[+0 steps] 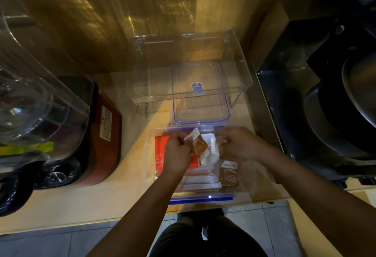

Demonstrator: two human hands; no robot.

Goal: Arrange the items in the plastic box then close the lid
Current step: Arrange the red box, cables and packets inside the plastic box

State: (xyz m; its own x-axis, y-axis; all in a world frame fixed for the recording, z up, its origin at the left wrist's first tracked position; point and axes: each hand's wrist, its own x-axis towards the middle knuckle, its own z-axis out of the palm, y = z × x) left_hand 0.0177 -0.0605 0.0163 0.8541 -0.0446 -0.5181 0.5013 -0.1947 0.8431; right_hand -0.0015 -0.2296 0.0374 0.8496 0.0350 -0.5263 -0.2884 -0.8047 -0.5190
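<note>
A clear rectangular plastic box with blue clips (151,167) sits open at the front edge of a pale wooden counter (126,195), and everything here is placed from that box. It looks light and rigid, with smooth walls that may slide under a push, so it is best steadied by its rim. Behind the box stands a large clear acrylic shelf (189,92), and beneath that shelf, touching the box's far rim, lies the clear lid with a blue seal (200,102); it looks stiff and light, easiest taken by its long edges, though the shelf overhead may crowd the lift. Left of the box stands a red and black blender base (101,134) under a clear cover; to the right is a dark metal stove with pans (335,114). Inside the box, a flat red packet (159,155) lies at the left, white paper sachets (199,181) in the middle, a small brown sachet (228,174) at the right. All seem thin, soft and nearly weightless, best pinched by an edge. The left hand (177,155) pinches another brown sachet with a white top (198,144) above the box. The right hand (238,145) is curled over something pale and crinkly; its exact grip cannot be made out.
</note>
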